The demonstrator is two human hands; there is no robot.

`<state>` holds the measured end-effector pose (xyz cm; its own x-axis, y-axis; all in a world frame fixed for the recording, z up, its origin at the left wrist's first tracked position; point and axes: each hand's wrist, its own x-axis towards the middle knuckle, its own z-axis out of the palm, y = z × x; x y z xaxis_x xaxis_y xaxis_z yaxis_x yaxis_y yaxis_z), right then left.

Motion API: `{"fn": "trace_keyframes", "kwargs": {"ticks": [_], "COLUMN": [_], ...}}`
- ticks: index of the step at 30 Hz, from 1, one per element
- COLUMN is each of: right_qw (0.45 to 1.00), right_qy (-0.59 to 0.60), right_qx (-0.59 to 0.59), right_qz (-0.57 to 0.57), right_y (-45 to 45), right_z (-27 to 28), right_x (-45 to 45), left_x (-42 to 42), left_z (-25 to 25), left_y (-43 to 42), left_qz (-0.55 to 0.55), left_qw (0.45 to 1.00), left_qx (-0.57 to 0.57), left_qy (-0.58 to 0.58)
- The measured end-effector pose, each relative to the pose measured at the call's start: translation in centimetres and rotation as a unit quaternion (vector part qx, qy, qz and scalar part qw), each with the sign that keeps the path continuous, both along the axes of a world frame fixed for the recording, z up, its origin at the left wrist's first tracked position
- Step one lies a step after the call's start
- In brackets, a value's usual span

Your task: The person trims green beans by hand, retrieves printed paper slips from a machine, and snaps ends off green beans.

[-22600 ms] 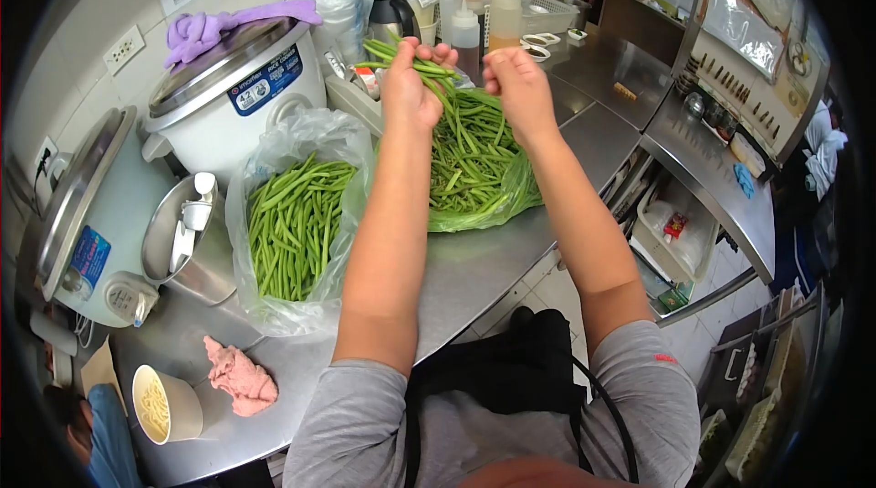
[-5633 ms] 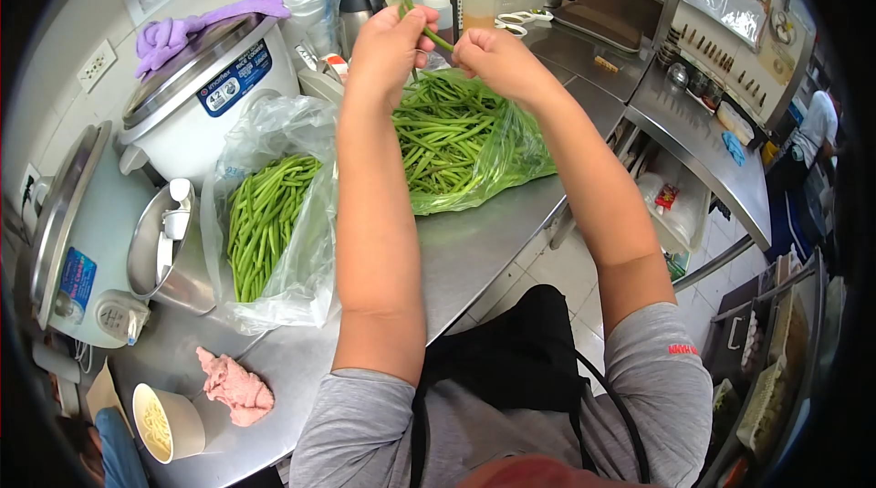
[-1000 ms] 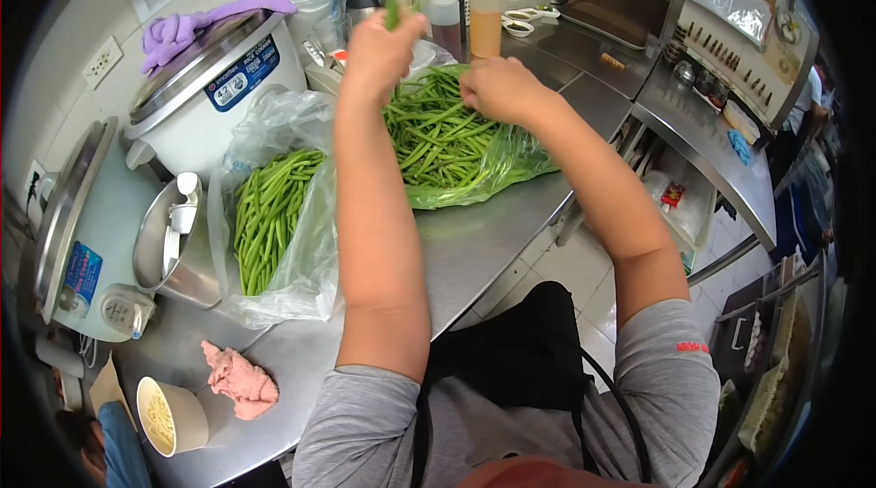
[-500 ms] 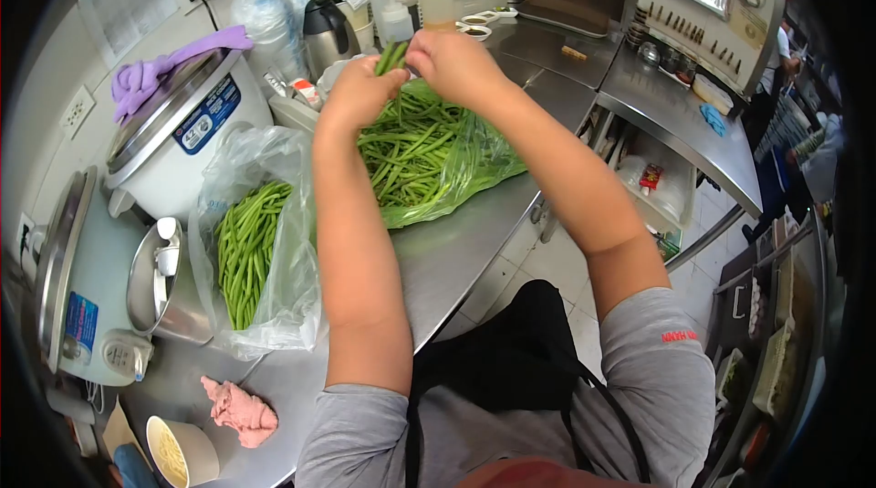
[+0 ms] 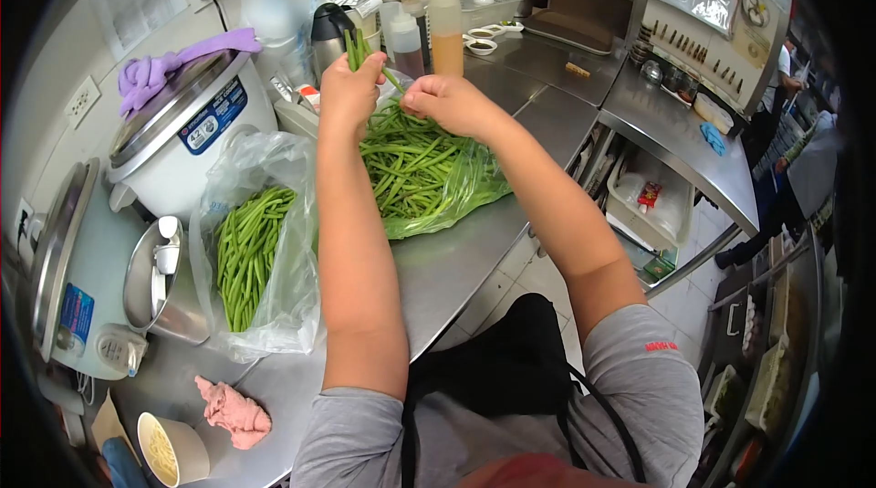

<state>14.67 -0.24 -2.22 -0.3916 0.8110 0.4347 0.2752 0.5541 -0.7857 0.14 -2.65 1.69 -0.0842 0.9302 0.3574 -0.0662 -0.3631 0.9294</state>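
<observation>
My left hand (image 5: 348,97) is closed around a few green beans (image 5: 357,47) whose ends stick up above the fist. Between the two hands, one bean slants down to the fingertips of my right hand (image 5: 453,106), which pinch its end. Below both hands lies a big heap of green beans (image 5: 411,164) in an open plastic bag (image 5: 474,194). To the left, a second clear plastic bag (image 5: 294,283) holds more beans (image 5: 245,260), lined up roughly the same way.
A rice cooker (image 5: 196,146) with a purple cloth (image 5: 146,82) stands at the left, beside a steel pot (image 5: 178,314). Squeeze bottles (image 5: 447,31) and a thermos (image 5: 327,31) are behind. A pink cloth (image 5: 235,410) and paper cup (image 5: 173,451) sit near front left.
My hands have moved apart and slightly down. My left hand has turned so the beans point upward, and my right hand has shifted down and right with a bean's end.
</observation>
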Motion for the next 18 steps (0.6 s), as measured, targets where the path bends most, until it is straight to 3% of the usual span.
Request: {"fn": "trace_keyframes", "kwargs": {"ticks": [1, 4, 6, 8, 14, 16, 18], "right_qw": [0.999, 0.992, 0.955, 0.920, 0.842, 0.789, 0.852], "right_qy": [-0.014, 0.106, 0.294, 0.379, 0.524, 0.593, 0.506], "right_qx": [0.029, 0.049, -0.039, -0.096, -0.129, -0.159, -0.130], "right_qz": [0.002, -0.050, -0.005, -0.020, -0.015, 0.022, -0.031], "right_y": [-0.1, -0.5, -1.0, -2.2, -2.2, -0.5, -0.3], "right_z": [0.0, 1.2, 2.4, 4.1, 5.1, 5.3, 5.4], "right_x": [0.0, 0.0, -0.1, -0.1, 0.4, 2.3, 3.5], "left_x": [0.1, 0.0, 0.0, 1.5, 3.9, 3.5, 1.8], "left_z": [0.0, 0.0, 0.0, 0.3, 0.8, 1.1, 1.3], "left_y": [0.0, -0.2, -0.5, -1.1, -2.2, -2.4, -2.2], "left_qz": [-0.008, -0.055, -0.087, -0.122, -0.122, -0.099, -0.083], "left_qw": [1.000, 0.997, 0.993, 0.985, 0.975, 0.971, 0.965], "left_qx": [0.002, 0.019, 0.040, 0.072, 0.110, 0.099, 0.119], "left_qy": [-0.012, -0.046, -0.071, -0.096, -0.151, -0.193, -0.219]}}
